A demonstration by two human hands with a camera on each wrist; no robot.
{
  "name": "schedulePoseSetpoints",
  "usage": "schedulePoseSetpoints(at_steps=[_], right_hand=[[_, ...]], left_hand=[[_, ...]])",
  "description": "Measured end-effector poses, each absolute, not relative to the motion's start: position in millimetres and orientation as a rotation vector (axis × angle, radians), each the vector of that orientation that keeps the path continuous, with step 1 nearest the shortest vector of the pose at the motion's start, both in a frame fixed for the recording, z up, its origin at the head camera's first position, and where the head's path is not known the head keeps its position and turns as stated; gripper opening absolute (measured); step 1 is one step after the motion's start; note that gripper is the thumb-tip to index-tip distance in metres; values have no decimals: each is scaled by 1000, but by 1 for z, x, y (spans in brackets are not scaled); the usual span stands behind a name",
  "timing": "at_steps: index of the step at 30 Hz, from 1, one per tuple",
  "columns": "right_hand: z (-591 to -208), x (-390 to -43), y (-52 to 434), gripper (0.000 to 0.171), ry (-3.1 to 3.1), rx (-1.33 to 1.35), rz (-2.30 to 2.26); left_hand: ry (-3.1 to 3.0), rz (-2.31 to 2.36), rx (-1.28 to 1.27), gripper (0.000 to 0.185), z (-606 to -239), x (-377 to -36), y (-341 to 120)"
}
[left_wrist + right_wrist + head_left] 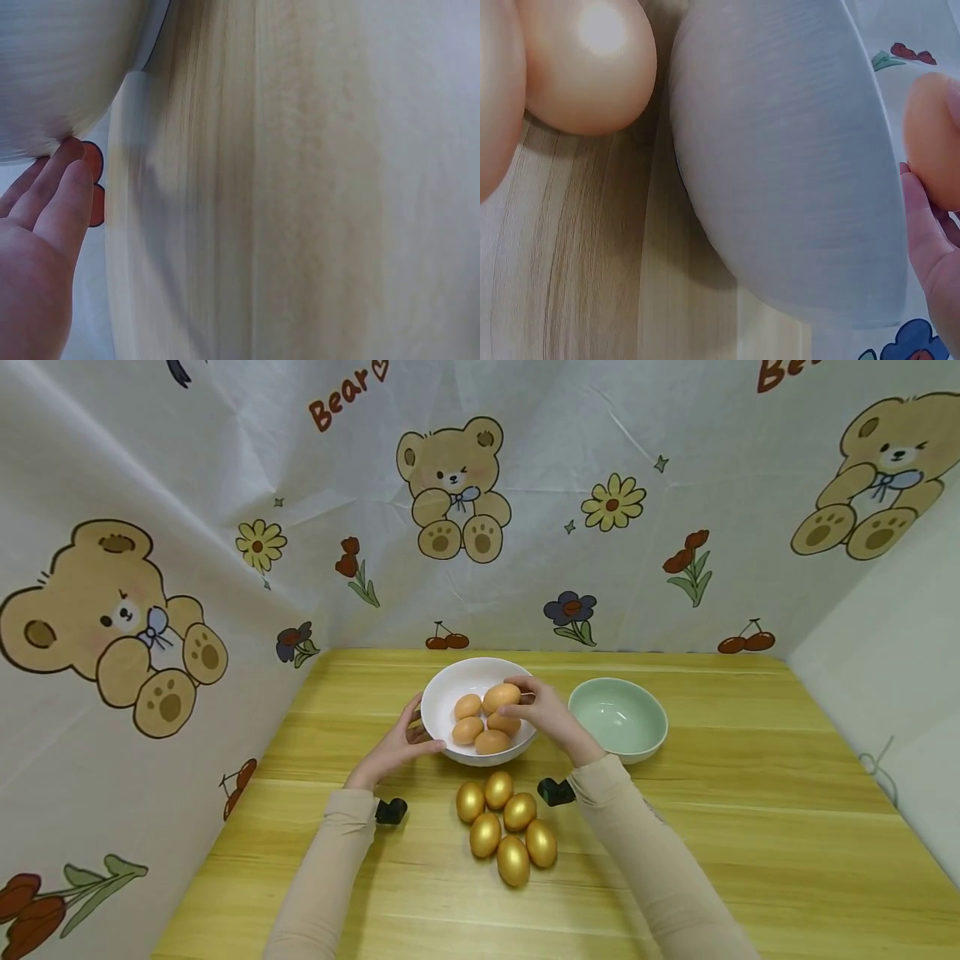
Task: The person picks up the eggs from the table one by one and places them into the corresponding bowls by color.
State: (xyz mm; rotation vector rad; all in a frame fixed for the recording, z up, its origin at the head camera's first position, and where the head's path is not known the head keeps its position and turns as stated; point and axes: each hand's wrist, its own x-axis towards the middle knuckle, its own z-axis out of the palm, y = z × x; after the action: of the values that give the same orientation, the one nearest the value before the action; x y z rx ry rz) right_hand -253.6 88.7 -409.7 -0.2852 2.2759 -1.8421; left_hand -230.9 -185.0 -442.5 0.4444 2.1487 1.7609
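A white bowl (480, 757) stands toward the back of the table with several brown eggs (468, 731) in it. My right hand (551, 714) pinches another brown egg (502, 697) over the bowl's right side; the right wrist view shows that egg (930, 142) above the rim, between thumb and fingers. At the bowl's left side is my left hand (393, 747), its thumb by the front rim. In the left wrist view its fingers (64, 202) are fairly straight, tips against the bowl's outer wall. Several golden eggs (513, 860) lie grouped on the table in front of the bowl.
A pale green bowl (622, 752) stands to the right of the white one, close by my right forearm. Behind the wooden table (750, 793) hangs a bear-print cloth (525, 585), which also covers the left side. A white wall (892, 677) borders the right.
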Motion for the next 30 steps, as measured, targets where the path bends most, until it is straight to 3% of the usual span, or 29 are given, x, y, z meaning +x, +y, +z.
schedulePoseSetpoints(at_steps=[30], right_hand=[[-425,-276,60,49,2436,-211,-1709]], left_hand=[[2126,1771,435,96,-446,-233,-186]])
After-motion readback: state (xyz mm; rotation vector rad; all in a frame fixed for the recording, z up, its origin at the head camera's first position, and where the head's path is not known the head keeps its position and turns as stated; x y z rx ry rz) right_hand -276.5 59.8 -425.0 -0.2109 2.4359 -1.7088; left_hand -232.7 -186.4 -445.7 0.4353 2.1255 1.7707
